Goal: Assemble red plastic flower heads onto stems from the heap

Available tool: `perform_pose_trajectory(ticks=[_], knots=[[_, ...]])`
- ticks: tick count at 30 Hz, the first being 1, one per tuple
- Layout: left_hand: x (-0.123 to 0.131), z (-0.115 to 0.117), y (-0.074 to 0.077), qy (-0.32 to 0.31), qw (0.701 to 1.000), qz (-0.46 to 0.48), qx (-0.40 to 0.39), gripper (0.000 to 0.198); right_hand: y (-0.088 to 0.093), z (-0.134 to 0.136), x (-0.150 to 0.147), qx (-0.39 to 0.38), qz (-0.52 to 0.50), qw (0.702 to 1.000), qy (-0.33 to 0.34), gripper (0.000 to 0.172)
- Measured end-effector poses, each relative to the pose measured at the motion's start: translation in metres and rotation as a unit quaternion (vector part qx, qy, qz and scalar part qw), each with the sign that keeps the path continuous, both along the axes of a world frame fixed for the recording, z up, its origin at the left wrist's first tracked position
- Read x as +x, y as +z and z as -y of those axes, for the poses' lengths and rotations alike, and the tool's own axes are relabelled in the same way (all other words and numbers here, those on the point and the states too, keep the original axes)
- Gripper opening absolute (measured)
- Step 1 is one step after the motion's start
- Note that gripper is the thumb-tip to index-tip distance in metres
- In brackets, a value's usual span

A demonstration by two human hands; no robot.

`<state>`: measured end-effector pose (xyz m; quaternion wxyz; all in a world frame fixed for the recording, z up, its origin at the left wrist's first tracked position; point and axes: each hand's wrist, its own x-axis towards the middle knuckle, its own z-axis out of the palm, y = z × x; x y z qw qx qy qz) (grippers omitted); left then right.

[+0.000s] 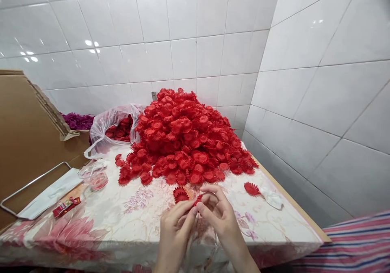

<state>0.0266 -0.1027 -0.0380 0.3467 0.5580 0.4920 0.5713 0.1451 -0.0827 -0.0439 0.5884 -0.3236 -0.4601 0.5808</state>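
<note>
Near the table's front edge, my left hand [176, 224] and my right hand [221, 216] meet fingertip to fingertip. Both pinch a small red artificial flower piece [198, 200], mostly covered by the fingers. A pale thin strand [189, 240] seems to hang below it between the hands; its ends cannot be made out. Just beyond my left fingers lies another red flower piece [180, 194] with a toothed rim. Behind the hands rises a tall pile of the same red flower pieces [185, 139]. One single red flower [252, 189] rests apart on the right.
A floral tablecloth [122, 220] covers the table. On the left stand a cardboard box [27, 135], a clear plastic bag [102, 122] of red pieces, a clear cup [97, 177], and a small red packet [66, 206]. Crumpled white tissue [273, 198] lies right. Tiled walls close off the back and right.
</note>
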Motion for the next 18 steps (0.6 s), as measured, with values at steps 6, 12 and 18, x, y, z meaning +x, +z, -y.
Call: perform_pose_trajectory(ticks=[6, 12, 18], knots=[[0.0069, 0.0048, 0.0019, 0.007, 0.987, 0.13, -0.095, 0.028, -0.0003, 0.0037, 0.0075, 0.038, 0.135, 0.987, -0.081, 0.02], [0.0095, 0.0091, 0.0067, 0.023, 0.978, 0.162, -0.13, 0.036, 0.0027, 0.0038, 0.0096, 0.053, 0.128, 0.986, -0.098, 0.018], [0.0072, 0.0113, 0.0037, 0.024, 0.989, 0.115, -0.087, 0.031, 0.0056, 0.0084, 0.0083, 0.047, 0.125, 0.985, -0.106, 0.014]])
